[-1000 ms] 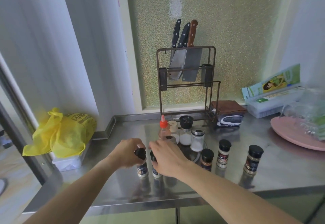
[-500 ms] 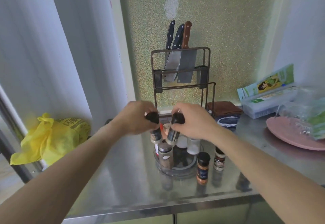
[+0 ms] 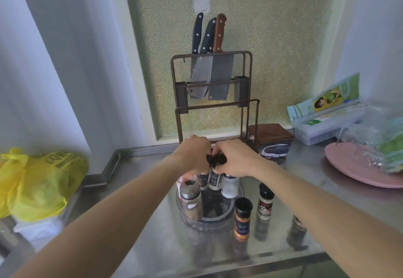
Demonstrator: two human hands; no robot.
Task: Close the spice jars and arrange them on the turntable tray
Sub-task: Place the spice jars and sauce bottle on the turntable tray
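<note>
At the centre of the frame the left hand (image 3: 193, 153) and the right hand (image 3: 234, 160) are each wrapped around the black cap of a small dark-labelled spice jar — the left-held jar (image 3: 203, 179) and the right-held jar (image 3: 214, 179) — side by side over the back of the clear turntable tray (image 3: 226, 217). Both grips are closed on the caps; whether the jar bases rest on the tray yet cannot be told.

The tray's back edge is crowded. A steel-capped shaker (image 3: 190, 199) stands at its left front and a white-filled glass jar (image 3: 230, 186) just right of the held pair, touching or nearly so. Lowering both jars together could knock either neighbour over, and the tray may spin under a sideways push, since it turns freely.

Three jars wait off the tray at lower right: an orange spice jar (image 3: 242, 217), a pale pepper jar (image 3: 265, 201), and a third jar (image 3: 297, 227) partly hidden behind the right forearm — a careless withdrawal of that arm could sweep it off the steel counter (image 3: 152, 245).
</note>
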